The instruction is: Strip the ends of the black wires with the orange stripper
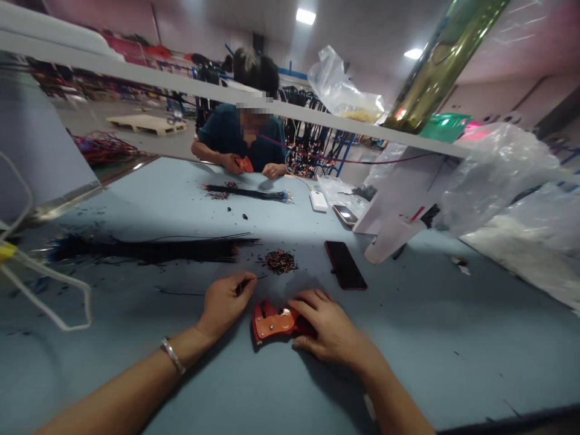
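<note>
Between the thumb and fingers of my left hand (228, 302) is a thin black wire (261, 277); its short end points right and its tail lies to the left of the hand. My right hand (324, 323) is wrapped round the handles of a red and orange wire stripper (273, 324), whose jaws face left toward my left hand. Just beyond the hands sits a small pile of cut insulation bits (281, 261). A long bundle of black wires (149, 249) lies to the left, its right ends reddish and its left ends blue.
A dark phone (345, 266) lies right of the pile. Across the table a co-worker (247, 139) holds a similar orange tool (244, 164) behind another wire bundle (249, 193). A white shelf bar (290, 110) crosses above. Plastic bags (498, 175) crowd the right; a white wire frame (54, 302) stands left.
</note>
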`<state>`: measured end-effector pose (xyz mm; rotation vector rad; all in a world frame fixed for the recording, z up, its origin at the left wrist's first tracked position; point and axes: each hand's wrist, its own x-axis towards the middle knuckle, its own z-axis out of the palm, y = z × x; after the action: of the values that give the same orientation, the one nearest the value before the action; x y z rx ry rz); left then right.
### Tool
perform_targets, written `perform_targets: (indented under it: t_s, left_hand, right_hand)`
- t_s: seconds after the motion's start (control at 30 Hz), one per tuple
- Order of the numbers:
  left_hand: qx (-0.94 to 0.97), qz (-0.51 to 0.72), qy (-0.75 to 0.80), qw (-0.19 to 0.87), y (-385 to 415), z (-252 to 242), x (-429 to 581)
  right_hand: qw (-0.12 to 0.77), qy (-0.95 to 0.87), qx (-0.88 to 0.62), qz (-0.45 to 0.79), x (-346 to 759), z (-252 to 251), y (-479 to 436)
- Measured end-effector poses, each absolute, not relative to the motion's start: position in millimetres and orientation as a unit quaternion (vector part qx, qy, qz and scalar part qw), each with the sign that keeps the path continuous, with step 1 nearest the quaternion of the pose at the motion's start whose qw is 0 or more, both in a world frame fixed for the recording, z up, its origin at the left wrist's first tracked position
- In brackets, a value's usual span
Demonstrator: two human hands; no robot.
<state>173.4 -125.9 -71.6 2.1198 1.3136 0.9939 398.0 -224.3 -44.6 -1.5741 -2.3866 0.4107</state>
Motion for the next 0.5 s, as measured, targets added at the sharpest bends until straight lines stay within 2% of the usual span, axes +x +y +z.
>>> perform_targets:
  t_s: [0.4, 0.5]
  left_hand:
    - [0.756, 0.385, 0.467, 0.250, -124.2, -70.9, 173.0]
    - [0.753, 0.397, 0.459, 0.254, -123.7, -69.0, 173.5]
  right_hand:
    - [0.100, -0.813, -0.559, 0.131, 405.1, -42.8, -223.2]
    - [0.118, -0.811, -0.560, 0.126, 400.4, -42.2, -223.2]
